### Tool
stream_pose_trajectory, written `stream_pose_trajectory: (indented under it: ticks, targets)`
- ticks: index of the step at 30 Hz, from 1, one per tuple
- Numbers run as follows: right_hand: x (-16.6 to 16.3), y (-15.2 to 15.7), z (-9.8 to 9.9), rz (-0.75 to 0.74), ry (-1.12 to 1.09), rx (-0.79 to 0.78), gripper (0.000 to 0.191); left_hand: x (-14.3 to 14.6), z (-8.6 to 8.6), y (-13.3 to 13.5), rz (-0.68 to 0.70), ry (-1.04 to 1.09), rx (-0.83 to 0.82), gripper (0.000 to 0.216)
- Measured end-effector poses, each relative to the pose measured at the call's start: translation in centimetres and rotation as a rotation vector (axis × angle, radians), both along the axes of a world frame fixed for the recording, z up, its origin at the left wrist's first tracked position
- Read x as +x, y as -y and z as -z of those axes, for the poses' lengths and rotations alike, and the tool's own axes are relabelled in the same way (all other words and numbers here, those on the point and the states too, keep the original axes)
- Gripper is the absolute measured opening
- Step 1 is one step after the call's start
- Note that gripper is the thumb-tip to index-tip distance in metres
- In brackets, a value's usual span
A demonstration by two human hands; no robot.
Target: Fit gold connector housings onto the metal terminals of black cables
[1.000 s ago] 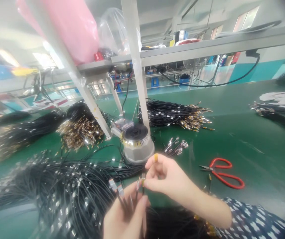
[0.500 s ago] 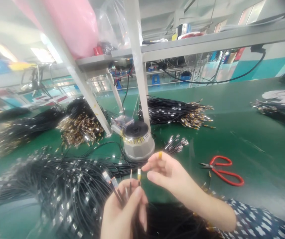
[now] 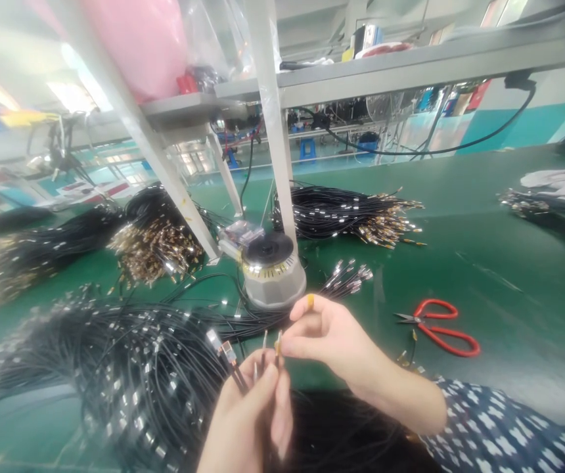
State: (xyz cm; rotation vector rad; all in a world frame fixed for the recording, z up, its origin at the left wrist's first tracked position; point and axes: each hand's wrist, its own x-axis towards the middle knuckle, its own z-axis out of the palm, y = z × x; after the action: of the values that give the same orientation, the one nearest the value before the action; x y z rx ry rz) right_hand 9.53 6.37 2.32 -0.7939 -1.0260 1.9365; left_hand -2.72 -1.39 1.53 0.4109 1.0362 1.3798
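My left hand is at the bottom centre, fingers closed round several thin black cables whose metal tips stick up above it. My right hand is just to the right, thumb and fingers pinched at the tip of one of these cables. A small yellow piece sits on its raised forefinger. A big heap of black cables spreads to the left of both hands on the green table.
A grey round device stands behind my hands at a white post. Red-handled snips lie to the right. Bundles of gold-tipped cables lie further back. A short bundle of silver-tipped cables lies near the device.
My right hand opened away from the cable tips half a second ago and has closed on one tip again. The left hand keeps its hold on the cables.
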Motion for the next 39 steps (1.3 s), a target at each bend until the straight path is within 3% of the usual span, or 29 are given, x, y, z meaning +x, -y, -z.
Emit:
stream_pose_trajectory:
  ticks: [5, 9, 13, 19, 28, 33, 37, 39]
  targets:
    - [-0.2, 0.1, -0.1, -0.011, -0.073, 0.021, 0.042, -0.3, 0.1, -0.5, 0.171, 0.062, 0.028, 0.037]
    - [-0.5, 0.4, 0.2, 0.092, -0.031, 0.119, 0.036, -0.4, 0.5, -0.9, 0.131, 0.072, 0.004, 0.030]
    - [-0.5, 0.6, 0.3, 0.147, 0.066, 0.196, 0.034, -0.4, 0.6, -0.8, 0.129, -0.066, 0.029, 0.031]
    - [0.1, 0.1, 0.4, -0.037, -0.095, 0.015, 0.043, -0.5, 0.4, -0.6, 0.173, -0.093, 0.029, 0.039]
    - [0.1, -0.2, 0.3, -0.130, -0.158, -0.045, 0.046, -0.8, 1.0, -0.7, 0.302, 0.185, 0.076, 0.025]
    - [0.9, -0.7, 1.0, -0.173, -0.213, -0.008, 0.037, -0.6, 0.7, -1.0, 0.219, 0.110, 0.021, 0.024]
    - [3.1, -2.1, 1.2, -0.376, -0.196, 0.031, 0.030, -0.3, 0.3, -1.2, 0.108, 0.002, -0.015, 0.029]
    - [3.9, -2.6, 1.0, -0.403, -0.140, 0.078, 0.027, -0.2, 0.2, -1.2, 0.091, -0.056, -0.003, 0.028]
